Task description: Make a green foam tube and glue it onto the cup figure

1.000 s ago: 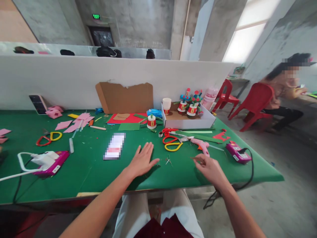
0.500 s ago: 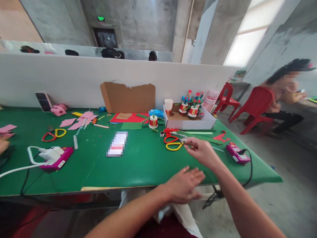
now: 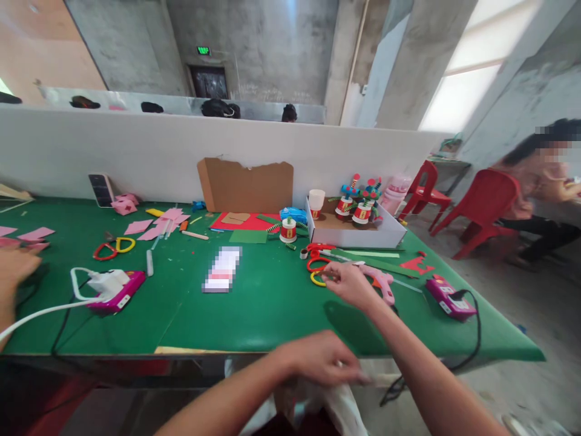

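Over the table, my right hand (image 3: 348, 286) is closed in a pinch beside the scissors (image 3: 318, 271) with red and yellow handles. Whatever its fingertips hold, if anything, is too small to name. Partly behind this hand lies a pink glue gun (image 3: 384, 283). At the table's front edge, above my lap, my left hand (image 3: 323, 358) has its fingers curled together; what is in them is hidden. Near the right hand are red scissors (image 3: 318, 247) and a small roll (image 3: 304, 254). A red and white paper-cup figure (image 3: 288, 231) with striped green arms stands farther back.
A white box (image 3: 356, 238) holds several cup figures. Purple power strips (image 3: 451, 301) (image 3: 118, 292) with cables lie at both sides. A phone (image 3: 222, 269) lies mid-table; pink paper pieces (image 3: 170, 223) lie left. Another person's hand (image 3: 18, 266) is at the far left.
My right hand has moved left, uncovering the pink glue gun. My left hand's fingers, stretched out before, are now curled, and it sits slightly lower. The camera view has shifted a little.
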A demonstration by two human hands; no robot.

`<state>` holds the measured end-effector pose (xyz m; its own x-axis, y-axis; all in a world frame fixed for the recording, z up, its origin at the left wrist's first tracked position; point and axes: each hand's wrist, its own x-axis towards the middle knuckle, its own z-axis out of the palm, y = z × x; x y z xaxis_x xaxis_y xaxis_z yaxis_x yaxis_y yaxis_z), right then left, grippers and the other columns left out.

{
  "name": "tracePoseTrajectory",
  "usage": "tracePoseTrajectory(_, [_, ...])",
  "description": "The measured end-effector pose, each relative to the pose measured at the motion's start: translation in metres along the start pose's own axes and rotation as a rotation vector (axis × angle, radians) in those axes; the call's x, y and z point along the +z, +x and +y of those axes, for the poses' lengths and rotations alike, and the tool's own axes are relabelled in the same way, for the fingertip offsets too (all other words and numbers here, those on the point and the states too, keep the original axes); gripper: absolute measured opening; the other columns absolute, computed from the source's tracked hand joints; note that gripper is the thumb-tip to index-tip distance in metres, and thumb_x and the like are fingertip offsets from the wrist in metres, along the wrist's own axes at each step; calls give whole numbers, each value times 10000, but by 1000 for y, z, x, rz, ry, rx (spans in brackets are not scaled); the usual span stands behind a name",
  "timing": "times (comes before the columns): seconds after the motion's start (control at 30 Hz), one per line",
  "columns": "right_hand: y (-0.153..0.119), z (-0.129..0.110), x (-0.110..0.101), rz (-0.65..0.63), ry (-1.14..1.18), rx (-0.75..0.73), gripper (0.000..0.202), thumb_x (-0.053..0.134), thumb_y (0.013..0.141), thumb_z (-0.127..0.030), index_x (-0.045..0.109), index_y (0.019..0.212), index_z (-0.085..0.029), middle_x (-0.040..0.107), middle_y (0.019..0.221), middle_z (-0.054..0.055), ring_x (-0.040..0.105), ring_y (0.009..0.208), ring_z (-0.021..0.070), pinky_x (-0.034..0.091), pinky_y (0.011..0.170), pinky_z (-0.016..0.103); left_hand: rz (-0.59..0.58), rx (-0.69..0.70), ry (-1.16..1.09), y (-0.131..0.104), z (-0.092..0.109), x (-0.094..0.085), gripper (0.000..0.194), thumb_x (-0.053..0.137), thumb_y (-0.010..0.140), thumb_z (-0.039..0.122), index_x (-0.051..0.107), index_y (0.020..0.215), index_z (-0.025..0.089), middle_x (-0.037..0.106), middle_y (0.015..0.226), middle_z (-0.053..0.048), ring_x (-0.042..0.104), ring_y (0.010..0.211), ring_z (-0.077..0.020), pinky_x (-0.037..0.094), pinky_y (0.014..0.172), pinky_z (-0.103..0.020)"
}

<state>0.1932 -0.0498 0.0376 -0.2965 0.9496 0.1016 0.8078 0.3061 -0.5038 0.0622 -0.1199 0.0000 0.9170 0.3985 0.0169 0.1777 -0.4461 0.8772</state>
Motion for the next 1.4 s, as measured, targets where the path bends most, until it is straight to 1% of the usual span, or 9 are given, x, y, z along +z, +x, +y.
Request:
tracePoseTrajectory(0.2, [49,-11,45,-70,-130,58,137,523,771,-164,640,842,-180,663,761,32,577,699,157,332,600,235,407,-322,-227,-45,-19,-93,380,472,836,427,671,867,105,702,798,-74,640,724,-161,493,683,-257])
tracePoseTrajectory(0.5, [86,-8,84,379,-106,-67,215,468,866,-205,610,1017,-146,646,1013,115,548,966,222,364,819,302,669,-700,714,-60,-75,-156,309,398,859,227,699,802,183,715,867,-69,633,804,-201,429,698,-272])
tracePoseTrajectory(0.6, [82,3,90,395,-75,-87,276,408,909,-256,642,794,-163,662,788,79,567,799,197,348,759,292,591,-921,954,-60,-99,-195,308,392,854,178,699,858,203,708,931,-99,635,894,-225,446,745,-294])
tracePoseTrajectory(0.77, [84,14,85,468,-74,-66,345,380,925,-289,629,719,-167,648,712,70,553,713,184,329,725,289,477,-983,1017,-43,-129,-234,243,483,779,115,702,877,153,696,945,-167,631,959,-259,470,804,-334])
tracePoseTrajectory(1.07, [82,10,89,438,56,-86,328,384,917,-282,614,708,-177,651,725,65,561,755,179,352,787,295,494,-1066,1037,-33,-136,-250,281,471,769,94,694,926,159,685,998,-166,627,984,-275,483,781,-334])
tracePoseTrajectory(1.17, [85,8,90,411,270,-13,344,394,895,-359,605,692,-178,641,708,70,567,719,185,391,749,305,667,-1134,1041,-48,-115,-249,335,391,826,139,654,1033,155,677,1021,-165,632,954,-287,494,738,-356])
tracePoseTrajectory(1.2, [85,7,90,373,400,24,360,401,883,-412,606,703,-178,639,704,71,571,696,185,410,722,305,847,-1117,1010,-52,-106,-244,321,396,844,189,651,1039,178,683,1015,-142,632,945,-280,496,744,-359])
tracePoseTrajectory(1.3, [86,2,81,110,955,138,518,342,847,-605,623,853,-170,665,777,90,612,678,195,473,665,321,1133,-741,988,-57,-81,-212,320,380,888,268,653,1039,195,679,1058,-98,608,998,-231,467,870,-352])
tracePoseTrajectory(1.4, [83,5,66,-225,1385,159,762,139,818,-726,609,1031,-166,686,940,127,657,834,239,509,710,380,837,-173,1069,-47,-70,-169,305,396,892,240,697,932,253,632,1185,-41,494,1187,-213,373,1008,-386])
